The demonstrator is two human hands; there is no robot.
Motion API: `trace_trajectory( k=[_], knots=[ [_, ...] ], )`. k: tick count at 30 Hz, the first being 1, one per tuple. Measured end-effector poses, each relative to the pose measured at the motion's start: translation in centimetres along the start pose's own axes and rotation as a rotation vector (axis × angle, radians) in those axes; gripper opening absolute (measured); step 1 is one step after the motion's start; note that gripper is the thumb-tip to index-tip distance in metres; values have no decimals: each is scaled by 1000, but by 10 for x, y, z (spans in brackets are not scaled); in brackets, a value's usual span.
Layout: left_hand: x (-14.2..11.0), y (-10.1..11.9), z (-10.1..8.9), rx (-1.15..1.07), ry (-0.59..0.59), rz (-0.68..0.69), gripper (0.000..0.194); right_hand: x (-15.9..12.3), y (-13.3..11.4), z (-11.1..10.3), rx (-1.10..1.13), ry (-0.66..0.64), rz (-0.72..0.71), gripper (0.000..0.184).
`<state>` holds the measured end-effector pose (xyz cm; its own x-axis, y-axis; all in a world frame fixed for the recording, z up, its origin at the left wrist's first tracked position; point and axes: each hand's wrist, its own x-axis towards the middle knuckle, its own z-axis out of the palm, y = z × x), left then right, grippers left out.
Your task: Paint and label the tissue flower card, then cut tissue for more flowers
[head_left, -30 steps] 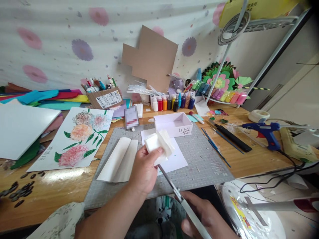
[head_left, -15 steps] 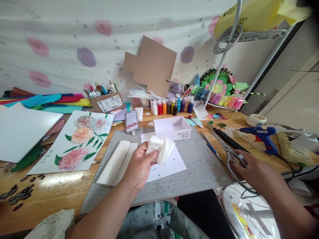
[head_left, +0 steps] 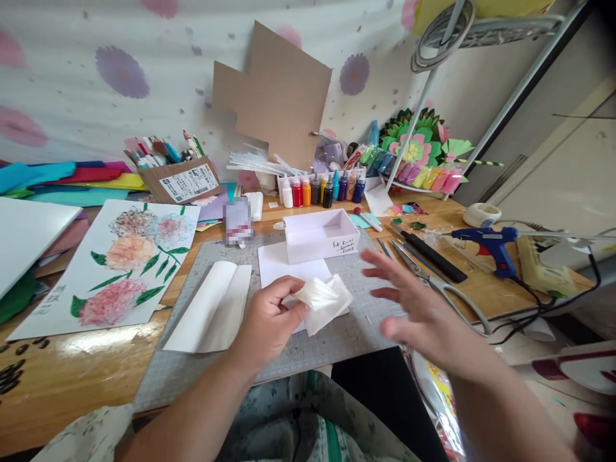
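A folded, crumpled piece of thin white tissue paper [head_left: 327,300] is pinched between the thumb and fingers of my left hand [head_left: 272,314], over the grey cutting mat [head_left: 356,346]. My right hand [head_left: 418,308] hangs in the air to the right of the tissue, fingers apart, holding nothing and slightly blurred. Scissors [head_left: 414,260] with grey handles lie beyond and to the right of it. Under the tissue a white paper sheet [head_left: 272,263] rests on the mat. Left of my left hand lies a folded white paper towel [head_left: 206,308]. A white open box [head_left: 320,240] stands behind.
At the left lie a flower painting [head_left: 139,256] and black pebble-like pieces [head_left: 10,375]. Paint bottles [head_left: 315,191] line the back, near a pencil box [head_left: 180,183]. To the right are a black-handled cutter [head_left: 433,253], a blue glue gun [head_left: 495,244] and a tape roll [head_left: 482,213].
My right hand has let go of the scissors, which now lie on the table, and has moved left toward the tissue. The tissue hangs more loosely spread in my left hand. The view has shifted.
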<state>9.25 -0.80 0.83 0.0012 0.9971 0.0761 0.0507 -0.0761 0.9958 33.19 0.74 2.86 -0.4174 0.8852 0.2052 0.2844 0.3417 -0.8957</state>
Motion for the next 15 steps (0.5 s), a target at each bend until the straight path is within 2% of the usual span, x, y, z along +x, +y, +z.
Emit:
trace_trajectory(
  k=[2,3,5,8,11,13,15],
  knots=[
    [-2,5,0,121,-16,60,11,14,-8,26,104,-78,-1,88],
    [-2,6,-1,147,-19,67,10,20,-8,37,145,-83,17,87],
    [-3,5,-2,122,-33,21,9,29,-2,53,238,-36,55,75],
    [-2,-3,-4,-91,-41,-96,17,32,9,63,392,93,89,54],
    [1,-8,-4,-253,2,-173,23,27,15,61,516,178,57,45],
    [2,-8,-2,-281,46,-198,24,23,15,58,480,290,-7,42],
    [2,-7,3,-312,98,-201,25,22,12,57,296,565,-130,37]
  ],
)
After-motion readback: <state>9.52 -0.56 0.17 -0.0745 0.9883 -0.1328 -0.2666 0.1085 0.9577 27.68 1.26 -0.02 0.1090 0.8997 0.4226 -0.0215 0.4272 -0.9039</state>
